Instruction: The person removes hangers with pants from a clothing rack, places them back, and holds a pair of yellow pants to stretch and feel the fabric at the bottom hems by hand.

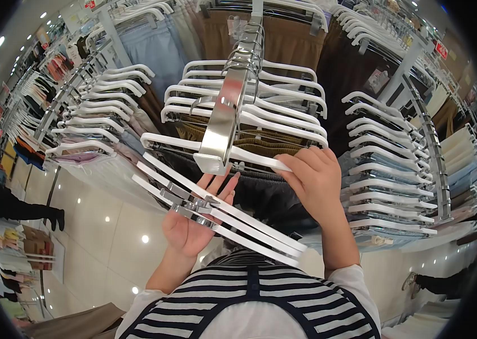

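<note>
My left hand [185, 230], palm up, carries a small bunch of white clip hangers [258, 230] with metal clips. They slant across my palm, and its fingertips reach up close to the rail's front end. With thumb and fingers closed, my right hand [313, 176] grips the right end of a white hanger [261, 158] at the front of the metal display rail [227, 110]. Dark trousers [261, 195] hang beneath that hanger. Behind it, more white hangers [283, 116] hold olive-brown trousers [255, 142] along the same rail.
Rows of white hangers with clothes flank me on the left [94, 121] and on the right [388, 169]. Brown trousers [289, 39] hang at the back. A person in dark clothes [12, 200] stands at far left on the shiny tiled floor [108, 243]. Another person's leg [442, 284] shows at right.
</note>
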The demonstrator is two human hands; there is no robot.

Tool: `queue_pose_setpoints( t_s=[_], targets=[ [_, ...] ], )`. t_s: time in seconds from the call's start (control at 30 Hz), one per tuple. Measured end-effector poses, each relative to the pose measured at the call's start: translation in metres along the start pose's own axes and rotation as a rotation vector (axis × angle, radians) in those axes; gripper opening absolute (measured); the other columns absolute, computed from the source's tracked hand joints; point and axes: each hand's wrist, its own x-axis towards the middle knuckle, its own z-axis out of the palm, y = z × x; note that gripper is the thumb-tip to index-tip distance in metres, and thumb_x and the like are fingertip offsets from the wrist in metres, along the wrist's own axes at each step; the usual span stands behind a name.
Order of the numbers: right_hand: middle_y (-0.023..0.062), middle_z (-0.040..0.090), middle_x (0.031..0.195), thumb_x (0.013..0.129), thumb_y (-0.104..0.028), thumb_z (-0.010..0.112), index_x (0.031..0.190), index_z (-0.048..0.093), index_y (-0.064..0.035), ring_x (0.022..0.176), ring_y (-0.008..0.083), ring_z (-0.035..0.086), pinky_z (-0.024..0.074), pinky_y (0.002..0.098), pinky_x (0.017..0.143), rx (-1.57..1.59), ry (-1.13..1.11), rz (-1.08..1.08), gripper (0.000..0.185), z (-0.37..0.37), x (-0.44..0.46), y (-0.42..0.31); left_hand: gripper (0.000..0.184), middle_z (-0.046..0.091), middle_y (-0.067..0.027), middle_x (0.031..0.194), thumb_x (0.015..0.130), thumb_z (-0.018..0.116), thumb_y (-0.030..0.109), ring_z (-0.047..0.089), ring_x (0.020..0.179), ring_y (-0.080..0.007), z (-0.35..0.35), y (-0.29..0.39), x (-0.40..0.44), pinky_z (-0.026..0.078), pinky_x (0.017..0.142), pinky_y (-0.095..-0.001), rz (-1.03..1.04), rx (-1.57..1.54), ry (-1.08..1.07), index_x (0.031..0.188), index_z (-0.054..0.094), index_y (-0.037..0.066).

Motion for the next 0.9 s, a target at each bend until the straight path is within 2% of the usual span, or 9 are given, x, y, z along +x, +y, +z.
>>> queue_pose_setpoints(
  t_s=[0.17,0.23,0.43,0.5,0.63,0.77,0.8,0.83,0.9],
  targets=[
    [0.0001,0.05,0.064,0.061,-0.014,0.071,0.083,0.064,-0.0081,0.059,0.0168,0.047,0.0327,0.0292,0.055,-0.014,0.011,-0.023,0.023,-0.011,0.0,-0.011,0.085,0.004,-0.0206,0.143,0.078,0.054,0.029,0.001,0.133,-0.0341,0.001,0.002,-0.002,0.009,0.109,-0.0412,0.039,-0.058,-0.003,0.137,0.001,-0.001],
    [-0.0004,0.05,0.065,0.063,-0.014,0.069,0.085,0.063,-0.0083,0.061,0.0161,0.048,0.0334,0.0288,0.056,-0.003,-0.022,-0.027,0.024,-0.012,-0.002,-0.014,0.101,0.004,-0.0194,0.143,0.068,0.065,0.032,-0.001,0.133,-0.0319,0.008,0.006,-0.001,0.01,0.109,-0.0396,0.07,0.008,0.077,0.136,-0.001,-0.001],
    [-0.0009,0.048,0.065,0.064,-0.014,0.068,0.087,0.063,-0.0084,0.061,0.015,0.047,0.0327,0.0282,0.056,0.06,-0.032,-0.031,0.025,-0.011,-0.011,-0.02,0.092,0.001,-0.0199,0.143,0.074,0.06,0.032,-0.002,0.133,-0.0321,0.003,0.011,-0.004,0.002,0.109,-0.0406,0.115,0.001,0.018,0.137,0.001,0.0],
    [-0.001,0.048,0.065,0.063,-0.014,0.069,0.086,0.064,-0.0085,0.06,0.015,0.047,0.0324,0.0282,0.056,0.097,-0.046,-0.043,0.024,-0.014,-0.011,-0.022,0.086,0.008,-0.0202,0.142,0.077,0.055,0.028,0.009,0.132,-0.0331,-0.001,0.011,-0.004,0.006,0.109,-0.0422,0.124,0.054,0.025,0.137,0.0,0.001],
    [-0.001,0.048,0.064,0.063,-0.012,0.07,0.085,0.064,-0.0092,0.06,0.0149,0.046,0.0322,0.0279,0.056,0.139,-0.03,-0.044,0.024,-0.014,-0.009,-0.024,0.09,0.008,-0.0191,0.142,0.075,0.057,0.027,0.011,0.132,-0.0328,0.013,0.017,-0.001,0.006,0.109,-0.042,0.16,-0.006,-0.045,0.138,-0.004,0.006],
    [-0.001,0.048,0.064,0.062,-0.011,0.07,0.087,0.065,-0.0093,0.06,0.0148,0.046,0.0317,0.0275,0.056,0.215,-0.076,-0.03,0.025,-0.018,-0.008,-0.022,0.093,0.007,-0.0194,0.143,0.075,0.059,0.03,0.011,0.132,-0.035,0.014,0.02,-0.003,0.005,0.109,-0.0433,0.143,0.106,-0.073,0.138,-0.006,0.008],
    [-0.0011,0.048,0.064,0.062,-0.011,0.07,0.088,0.066,-0.0096,0.059,0.0147,0.045,0.0314,0.0273,0.056,0.251,-0.098,-0.034,0.026,-0.022,-0.007,-0.023,0.093,0.007,-0.02,0.142,0.075,0.06,0.032,0.012,0.131,-0.0363,0.022,0.018,-0.002,0.01,0.108,-0.0442,0.168,0.077,0.006,0.138,-0.005,0.008],
    [-0.0011,0.049,0.064,0.062,-0.01,0.07,0.089,0.066,-0.0098,0.059,0.0146,0.045,0.0311,0.0272,0.056,0.29,-0.124,-0.038,0.027,-0.026,-0.007,-0.024,0.091,0.007,-0.0205,0.142,0.075,0.06,0.033,0.015,0.13,-0.0376,0.019,0.019,-0.005,0.016,0.107,-0.0445,0.16,0.062,-0.056,0.139,-0.001,0.01],
    [-0.0014,0.05,0.064,0.062,-0.01,0.071,0.091,0.067,-0.0102,0.059,0.0145,0.045,0.0308,0.0272,0.056,0.306,-0.129,-0.036,0.029,-0.032,-0.008,-0.026,0.088,0.008,-0.021,0.142,0.076,0.06,0.033,0.017,0.13,-0.0379,0.023,0.017,-0.002,0.021,0.105,-0.0441,0.14,0.035,-0.147,0.14,0.002,0.015]
  ],
)
